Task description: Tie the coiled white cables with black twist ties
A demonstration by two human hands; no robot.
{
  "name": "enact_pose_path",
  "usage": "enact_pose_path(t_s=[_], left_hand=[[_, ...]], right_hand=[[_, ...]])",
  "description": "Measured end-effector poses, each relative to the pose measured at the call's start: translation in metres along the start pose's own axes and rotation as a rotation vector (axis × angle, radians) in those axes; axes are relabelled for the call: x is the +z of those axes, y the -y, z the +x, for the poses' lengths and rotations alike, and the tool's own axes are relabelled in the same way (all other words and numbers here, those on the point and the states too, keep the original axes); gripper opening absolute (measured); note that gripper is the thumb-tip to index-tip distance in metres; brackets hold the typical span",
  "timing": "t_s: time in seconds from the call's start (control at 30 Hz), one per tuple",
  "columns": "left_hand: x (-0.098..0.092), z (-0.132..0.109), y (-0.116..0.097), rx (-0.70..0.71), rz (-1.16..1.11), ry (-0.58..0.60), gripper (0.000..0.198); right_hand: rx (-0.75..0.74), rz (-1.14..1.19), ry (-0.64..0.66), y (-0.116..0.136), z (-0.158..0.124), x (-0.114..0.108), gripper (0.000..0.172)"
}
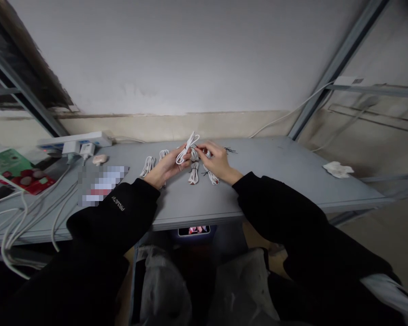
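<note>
My left hand [173, 165] is closed around a coiled white cable [187, 147], held upright above the grey table. My right hand [216, 158] is beside it, with thumb and forefinger pinched on what looks like a thin black tie [196, 146] at the coil's side. Below the hands lie more bundles of white cable, among them a tied bundle [193, 174] and another bundle [211, 176] partly under my right hand. Left of my left hand rests a further white bundle [147, 165]. A small heap of thin black ties [230, 150] lies just past my right hand.
At the back left, a white power strip [104, 138] holds chargers with trailing cords. Near it are a pinkish earbud case [99, 159], a blurred-out flat item [102, 185] and a green-red box [18, 170]. A crumpled tissue [338, 169] lies right. Metal posts [329, 72] flank the table.
</note>
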State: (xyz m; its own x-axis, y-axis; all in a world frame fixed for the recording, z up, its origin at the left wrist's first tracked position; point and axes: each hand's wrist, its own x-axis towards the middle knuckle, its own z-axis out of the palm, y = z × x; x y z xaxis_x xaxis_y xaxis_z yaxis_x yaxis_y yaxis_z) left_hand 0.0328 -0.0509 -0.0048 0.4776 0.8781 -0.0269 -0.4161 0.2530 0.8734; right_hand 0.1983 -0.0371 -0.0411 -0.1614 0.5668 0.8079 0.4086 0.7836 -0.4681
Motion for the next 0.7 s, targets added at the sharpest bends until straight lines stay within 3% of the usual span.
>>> enact_pose_path(t_s=[0.3, 0.57, 0.7], left_hand=[[0.002, -0.007, -0.005, -0.025, 0.092, 0.073, 0.049], [-0.002, -0.005, 0.0, -0.087, 0.216, 0.08, 0.053], [-0.001, -0.006, 0.001, -0.092, 0.228, 0.073, 0.048]], right_hand=[[0.192, 0.162, -0.171, 0.009, 0.004, 0.004, 0.026], [0.3, 0.452, -0.011, -0.004, 0.011, 0.004, 0.038], [0.471, 0.626, 0.141, -0.009, 0.015, 0.002, 0.033]])
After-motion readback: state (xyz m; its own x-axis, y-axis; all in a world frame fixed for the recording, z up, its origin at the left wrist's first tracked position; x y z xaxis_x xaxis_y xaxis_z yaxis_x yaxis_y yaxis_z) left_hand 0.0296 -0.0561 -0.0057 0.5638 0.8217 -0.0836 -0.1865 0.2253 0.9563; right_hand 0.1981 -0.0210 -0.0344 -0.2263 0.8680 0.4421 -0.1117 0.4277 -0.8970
